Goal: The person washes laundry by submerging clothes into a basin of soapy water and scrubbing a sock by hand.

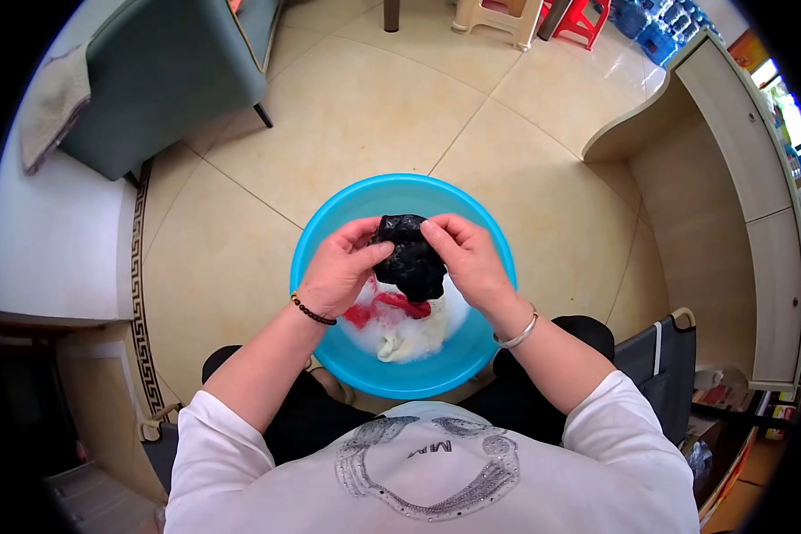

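A wet black cloth item (409,260), perhaps a sock, hangs between my two hands above a blue basin (400,383). My left hand (343,267) pinches its left edge with thumb and fingers. On the other side, my right hand (467,258) grips the upper right edge. Below, white suds fill the basin's bottom. A red cloth (404,305) and a pale cloth (405,343) lie in the foam, partly covered by it. How the black cloth is folded cannot be made out.
The basin stands on a tiled floor (240,196) between my knees. A grey-green sofa (160,84) is at the upper left, a wooden cabinet (712,178) at the right. Plastic stools (498,20) and blue water bottles (659,36) stand at the back.
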`<state>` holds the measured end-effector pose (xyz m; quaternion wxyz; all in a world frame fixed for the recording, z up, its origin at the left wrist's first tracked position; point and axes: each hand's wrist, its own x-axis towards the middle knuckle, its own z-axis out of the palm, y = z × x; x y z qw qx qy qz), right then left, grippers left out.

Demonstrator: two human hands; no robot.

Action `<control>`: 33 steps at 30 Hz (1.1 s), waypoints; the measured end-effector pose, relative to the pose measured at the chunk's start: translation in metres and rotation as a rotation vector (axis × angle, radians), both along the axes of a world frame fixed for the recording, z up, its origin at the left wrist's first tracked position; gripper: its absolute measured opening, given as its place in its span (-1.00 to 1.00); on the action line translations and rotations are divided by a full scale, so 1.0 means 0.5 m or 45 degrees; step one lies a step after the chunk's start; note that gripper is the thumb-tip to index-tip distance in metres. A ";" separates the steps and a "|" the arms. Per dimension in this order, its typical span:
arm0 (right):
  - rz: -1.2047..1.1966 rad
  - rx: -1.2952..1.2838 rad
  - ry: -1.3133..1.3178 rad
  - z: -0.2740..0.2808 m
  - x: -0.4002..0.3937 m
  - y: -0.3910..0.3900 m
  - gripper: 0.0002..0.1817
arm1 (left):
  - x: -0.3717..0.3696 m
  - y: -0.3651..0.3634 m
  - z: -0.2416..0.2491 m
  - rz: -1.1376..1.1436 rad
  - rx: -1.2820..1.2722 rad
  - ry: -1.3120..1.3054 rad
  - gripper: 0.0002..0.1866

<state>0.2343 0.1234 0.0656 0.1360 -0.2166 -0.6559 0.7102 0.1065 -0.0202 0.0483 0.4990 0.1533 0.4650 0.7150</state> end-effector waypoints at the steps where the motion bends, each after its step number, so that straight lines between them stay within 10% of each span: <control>1: -0.048 -0.105 0.035 -0.006 0.002 -0.001 -0.78 | 0.004 0.001 0.004 -0.029 0.006 -0.024 -0.68; 22: 0.018 -0.210 -0.022 -0.028 -0.003 -0.006 -0.56 | 0.017 -0.006 0.003 0.024 0.006 -0.243 -0.81; 33: 0.055 0.122 0.003 -0.017 -0.006 -0.029 -0.80 | 0.030 -0.011 0.013 0.130 -0.185 0.325 -0.79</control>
